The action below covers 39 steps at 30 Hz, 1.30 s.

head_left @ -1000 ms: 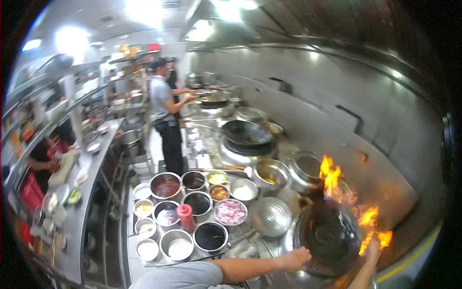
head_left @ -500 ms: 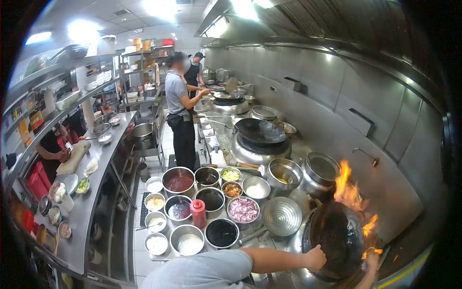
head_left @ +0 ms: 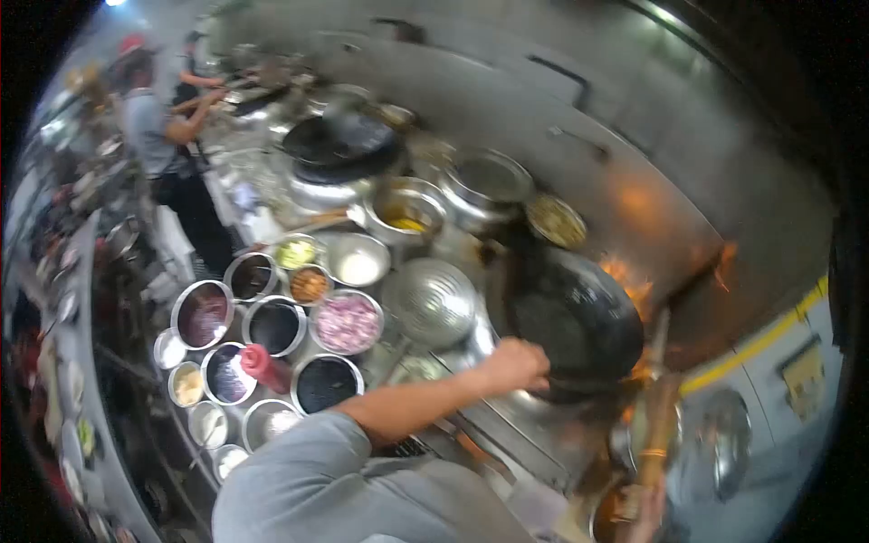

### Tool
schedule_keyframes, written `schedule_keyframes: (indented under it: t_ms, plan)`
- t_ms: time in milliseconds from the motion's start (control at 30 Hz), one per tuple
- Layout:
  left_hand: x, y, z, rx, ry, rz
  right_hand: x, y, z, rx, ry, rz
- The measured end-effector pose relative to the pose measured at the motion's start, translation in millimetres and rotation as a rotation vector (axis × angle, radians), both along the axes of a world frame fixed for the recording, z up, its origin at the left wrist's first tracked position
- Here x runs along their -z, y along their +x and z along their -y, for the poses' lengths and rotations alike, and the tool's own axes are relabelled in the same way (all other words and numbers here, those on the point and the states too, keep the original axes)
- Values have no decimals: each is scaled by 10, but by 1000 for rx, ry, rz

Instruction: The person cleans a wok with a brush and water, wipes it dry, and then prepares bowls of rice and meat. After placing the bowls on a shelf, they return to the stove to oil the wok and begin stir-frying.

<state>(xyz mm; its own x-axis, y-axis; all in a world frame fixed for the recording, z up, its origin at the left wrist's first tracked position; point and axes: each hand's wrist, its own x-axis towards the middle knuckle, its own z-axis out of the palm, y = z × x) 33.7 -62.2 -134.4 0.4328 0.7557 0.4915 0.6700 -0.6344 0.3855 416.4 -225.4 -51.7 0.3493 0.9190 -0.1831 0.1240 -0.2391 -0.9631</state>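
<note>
Dark metal in the spotlight: a wide, round, blackened wok (head_left: pixel 572 312) sits beyond the hands, its bowl ahead of the left hand (head_left: pixel 514 366) and farther up from the right hand (head_left: pixel 644 518); that left hand is curled into a tight fist on the near left rim, no gap showing between the fingers; down low, the right hand closes round the bottom end of a long tool with a pale wooden handle (head_left: pixel 659 425), its fingers blurred, well apart from the wok; and look at those orange flames (head_left: pixel 626 271) licking along the far right edge!

Just left of the wok, a round silver perforated strainer (head_left: pixel 430 303) lies on the worktop; beside it, a steel bowl of pink-and-white chopped pieces (head_left: pixel 348 323); nearer the grey sleeve (head_left: pixel 326 443), a red plastic squeeze bottle (head_left: pixel 264 367) among the steel pots.
</note>
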Motion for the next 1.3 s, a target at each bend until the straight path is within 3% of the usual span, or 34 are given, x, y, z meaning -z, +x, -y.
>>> schedule_keyframes:
  t_ms: [233, 367, 433, 467, 567, 600, 733, 833, 867, 967, 1000, 1067, 1167, 1200, 1300]
  plan:
    - [-392, 133, -237, -175, 140, 416, 608, -657, 716, 130, -262, 89]
    - [-601, 119, -355, -319, 136, 632, 1729, -516, 651, 27, -127, 147]
    - [-718, 97, -449, -397, 138, 757, 2235, -431, 510, 14, -126, 672]
    - [-775, 76, -487, -438, 139, 818, 2289, -456, 475, 5, -122, 934]
    - [-928, -103, -550, -515, 90, 946, 2181, -622, 415, -16, -94, 1177]
    - [-960, -200, -549, -492, 72, 986, 2375, -479, 439, 91, -26, 1358]
    - [-959, -387, -477, -429, 40, 1091, 1866, -467, 401, -86, -59, 1306]
    - [-773, -333, -417, -456, 32, 938, 1329, -1001, 271, -262, -7, 1405]
    - [-706, -293, -366, -432, 53, 887, 1349, -978, 211, -310, 4, 1284]
    - [-471, -133, -106, -315, 74, 721, 1794, -814, -124, -675, 693, 1516]
    - [-404, -88, 1, -271, 59, 598, 1725, -883, -92, -791, 426, 1298]
    - [-202, 18, 168, -184, 62, 425, 892, -1744, 54, -787, -110, 880]
    - [215, 266, 264, -78, 85, 197, 1338, -1651, -93, -1100, -55, 642]
    - [323, 365, 293, -65, 114, 140, 1044, -1807, -54, -1182, -150, 656]
    - [421, 574, 283, -50, 161, -1, 1159, -1682, -74, -1300, -46, 556]
